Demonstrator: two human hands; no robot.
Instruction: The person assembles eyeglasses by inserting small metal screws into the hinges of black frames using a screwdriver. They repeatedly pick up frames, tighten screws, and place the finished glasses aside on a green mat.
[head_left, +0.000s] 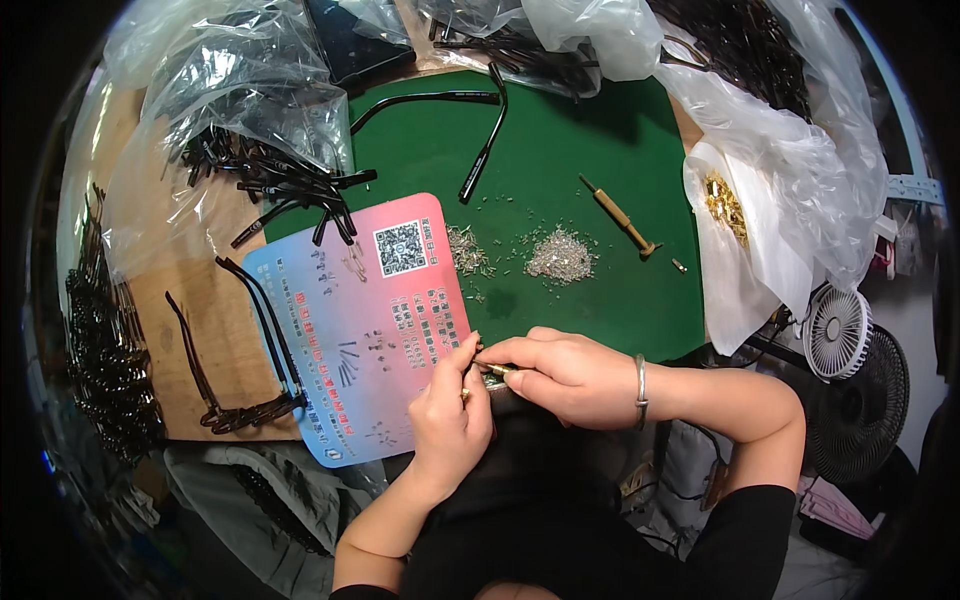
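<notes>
Both hands meet at the near edge of the green mat (pixel 640 300). My left hand (pixel 452 405) is closed in a pinch, and the small thing between its fingertips is mostly hidden. My right hand (pixel 570 375) is closed round a small brass-coloured piece (pixel 502 369), its tip reaching the left fingers; its kind is not clear. Beyond the hands lie a heap of tiny silvery parts (pixel 560 256) and a smaller heap of screw-like pieces (pixel 467 252). A brass-handled screwdriver (pixel 622 221) rests on the mat to the right.
A pink and blue printed sheet (pixel 385 310) lies left of the hands. Eyeglass frames (pixel 250 410) sit beyond it. Black glasses temples (pixel 485 140) lie on the mat, more in a plastic bag (pixel 250 90). Golden small parts (pixel 725 207) fill a white bag; a fan (pixel 835 330) stands right.
</notes>
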